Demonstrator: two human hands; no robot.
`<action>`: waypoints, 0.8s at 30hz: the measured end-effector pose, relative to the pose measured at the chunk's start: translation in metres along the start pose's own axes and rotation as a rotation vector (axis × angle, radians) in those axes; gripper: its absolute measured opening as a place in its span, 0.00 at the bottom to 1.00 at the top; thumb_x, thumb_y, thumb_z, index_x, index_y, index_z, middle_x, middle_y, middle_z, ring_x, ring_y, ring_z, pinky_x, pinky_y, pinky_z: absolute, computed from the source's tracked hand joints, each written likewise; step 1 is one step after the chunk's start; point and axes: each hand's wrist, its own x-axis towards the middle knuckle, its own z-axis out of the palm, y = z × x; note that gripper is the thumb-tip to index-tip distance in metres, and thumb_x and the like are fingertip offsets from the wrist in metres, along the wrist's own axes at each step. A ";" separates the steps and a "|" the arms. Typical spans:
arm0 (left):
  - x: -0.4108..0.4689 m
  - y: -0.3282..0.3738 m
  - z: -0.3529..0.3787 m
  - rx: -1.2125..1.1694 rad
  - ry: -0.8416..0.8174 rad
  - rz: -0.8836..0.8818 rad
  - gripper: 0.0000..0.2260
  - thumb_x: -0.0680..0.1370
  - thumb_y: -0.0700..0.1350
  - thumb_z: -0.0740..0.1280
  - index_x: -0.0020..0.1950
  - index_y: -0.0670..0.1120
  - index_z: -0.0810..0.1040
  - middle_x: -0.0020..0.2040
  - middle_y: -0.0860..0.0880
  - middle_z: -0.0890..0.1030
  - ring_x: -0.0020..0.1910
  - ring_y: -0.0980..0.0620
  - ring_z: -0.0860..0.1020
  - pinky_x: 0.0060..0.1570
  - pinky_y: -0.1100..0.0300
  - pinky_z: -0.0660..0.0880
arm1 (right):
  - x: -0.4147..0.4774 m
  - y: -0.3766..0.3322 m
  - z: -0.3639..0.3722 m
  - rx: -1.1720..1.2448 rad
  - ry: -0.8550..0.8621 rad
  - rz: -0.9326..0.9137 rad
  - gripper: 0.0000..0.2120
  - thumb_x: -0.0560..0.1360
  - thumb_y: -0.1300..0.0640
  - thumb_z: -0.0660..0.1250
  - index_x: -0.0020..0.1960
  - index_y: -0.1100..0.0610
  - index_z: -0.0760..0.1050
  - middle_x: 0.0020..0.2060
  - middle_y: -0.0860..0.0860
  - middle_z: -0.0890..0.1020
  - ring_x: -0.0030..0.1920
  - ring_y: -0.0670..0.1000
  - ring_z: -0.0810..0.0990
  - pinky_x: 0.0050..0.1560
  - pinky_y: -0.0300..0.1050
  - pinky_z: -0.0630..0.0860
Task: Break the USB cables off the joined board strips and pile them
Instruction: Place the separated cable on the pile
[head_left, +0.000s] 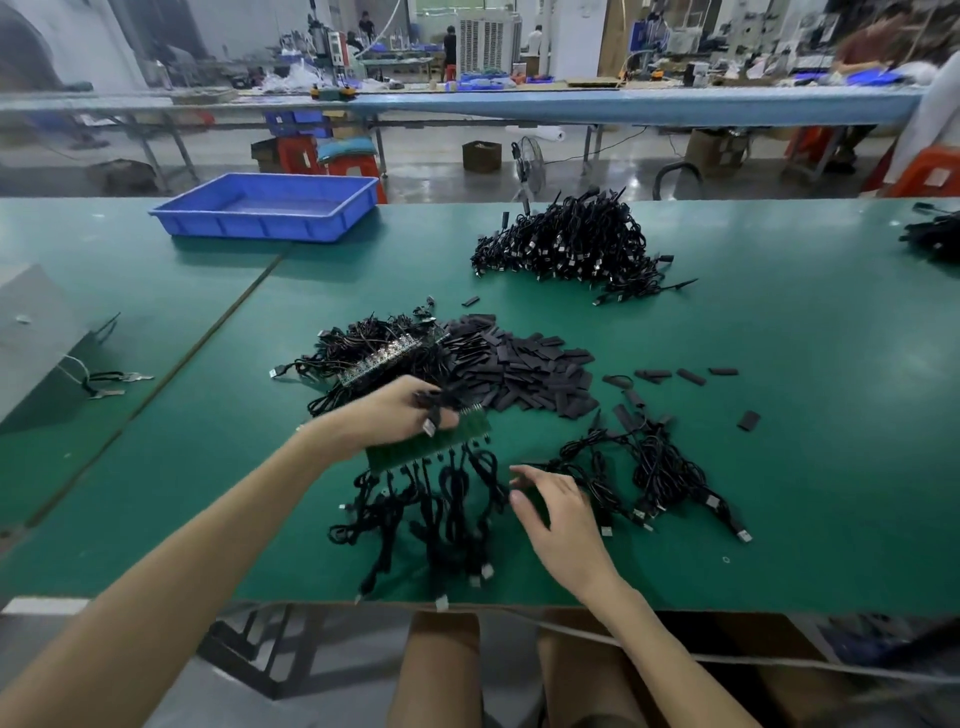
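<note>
even, bright overhead light with soft shadows; wide-angle bending at the edges; background and right side motion-blurred.

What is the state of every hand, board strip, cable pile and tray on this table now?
left hand: grips the near board strip.
right hand: open, holds nothing.
near board strip: cables attached along its near edge.
far board strip: lies on tangled cables, cables attached.
small cable pile: loose, tangled.
large cable pile: heaped.
blue tray: upright, nothing visible inside.
</note>
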 end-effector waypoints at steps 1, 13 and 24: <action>0.004 -0.004 0.009 0.002 -0.036 0.000 0.08 0.81 0.47 0.67 0.53 0.43 0.81 0.42 0.45 0.82 0.34 0.51 0.77 0.33 0.62 0.75 | 0.001 0.001 -0.002 0.083 0.005 0.027 0.21 0.84 0.39 0.57 0.72 0.46 0.73 0.62 0.40 0.77 0.67 0.38 0.68 0.69 0.45 0.69; 0.040 -0.021 0.070 0.163 -0.120 0.193 0.17 0.79 0.50 0.72 0.41 0.36 0.77 0.33 0.48 0.75 0.31 0.53 0.70 0.36 0.58 0.67 | 0.002 -0.002 -0.010 0.449 0.092 0.140 0.04 0.81 0.55 0.69 0.54 0.47 0.79 0.48 0.45 0.85 0.52 0.40 0.83 0.53 0.33 0.77; 0.049 -0.012 0.078 0.427 -0.076 0.198 0.14 0.78 0.49 0.73 0.37 0.45 0.77 0.33 0.51 0.76 0.31 0.53 0.70 0.33 0.60 0.67 | 0.002 -0.007 -0.011 0.425 0.089 0.146 0.05 0.78 0.58 0.73 0.49 0.48 0.80 0.40 0.44 0.86 0.44 0.40 0.82 0.45 0.29 0.74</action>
